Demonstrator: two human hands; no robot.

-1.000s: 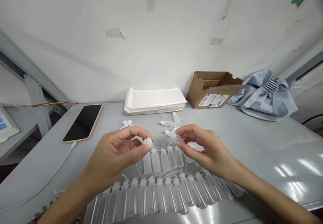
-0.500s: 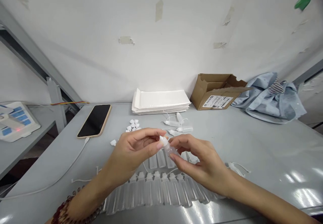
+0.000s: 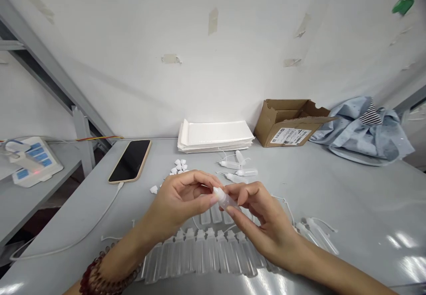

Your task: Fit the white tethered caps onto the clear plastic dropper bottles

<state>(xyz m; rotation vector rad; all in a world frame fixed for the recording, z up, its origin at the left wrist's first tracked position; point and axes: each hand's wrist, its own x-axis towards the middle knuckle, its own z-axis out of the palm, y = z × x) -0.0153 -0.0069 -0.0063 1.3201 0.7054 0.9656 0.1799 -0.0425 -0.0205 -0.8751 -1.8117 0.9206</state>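
Above the middle of the table, both hands hold one small translucent squeeze bottle (image 3: 229,202), which is tilted with its top toward the upper left. My left hand (image 3: 179,199) pinches its white cap (image 3: 218,192) between thumb and fingers. My right hand (image 3: 264,226) is closed round the bottle's body, thumb on the near side. Below the hands lies a row of clear squeeze bottles (image 3: 199,255), partly hidden by my forearms. More bottles (image 3: 216,215) lie behind that row. Loose white caps (image 3: 179,166) are scattered beyond my left hand.
Several small needle-tipped bottles (image 3: 246,172) lie beyond my hands. At the wall are stacked white envelopes (image 3: 218,133), a cardboard box (image 3: 289,124) and blue cloth (image 3: 359,131). A phone (image 3: 130,161) with a charging cable lies left. More bottles (image 3: 317,235) are beside my right forearm.
The view has shifted slightly, so the scene sits further right. Both hands keep their hold on the bottle, and the right fingers have moved closer to the cap. The thin needle tip no longer shows.
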